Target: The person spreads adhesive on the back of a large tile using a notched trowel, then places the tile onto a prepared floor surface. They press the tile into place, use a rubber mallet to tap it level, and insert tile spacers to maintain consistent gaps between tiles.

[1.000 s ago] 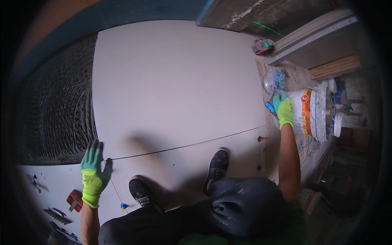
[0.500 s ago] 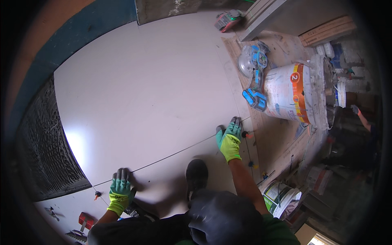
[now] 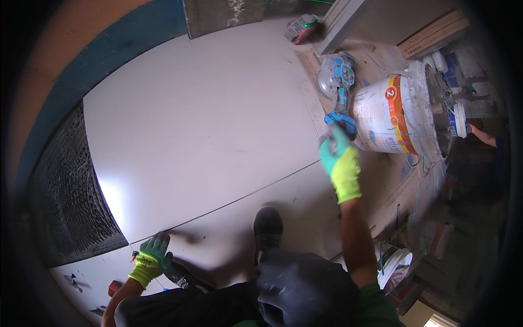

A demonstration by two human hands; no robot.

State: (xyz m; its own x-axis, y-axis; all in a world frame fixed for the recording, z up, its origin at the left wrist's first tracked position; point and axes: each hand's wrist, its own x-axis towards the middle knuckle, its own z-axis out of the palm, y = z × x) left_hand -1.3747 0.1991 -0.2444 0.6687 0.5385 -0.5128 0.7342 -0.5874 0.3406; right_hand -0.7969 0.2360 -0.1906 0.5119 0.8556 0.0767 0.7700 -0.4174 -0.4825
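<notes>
Blue clamp-like tool (image 3: 341,121) lies just beyond the fingertips of the right hand (image 3: 341,163), against the white plastic bucket (image 3: 389,117); whether those fingers grip it cannot be told. Left hand (image 3: 151,257) presses flat, fingers spread, on the large pale board (image 3: 207,125), beside the dark line (image 3: 229,201).

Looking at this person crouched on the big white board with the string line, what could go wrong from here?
The left hand presses the line's end at the board edge; a slip could let the thin dark line shift. The right hand is raised by the blue tool and bucket, and might knock them. The shoe on the board could scuff it.
</notes>
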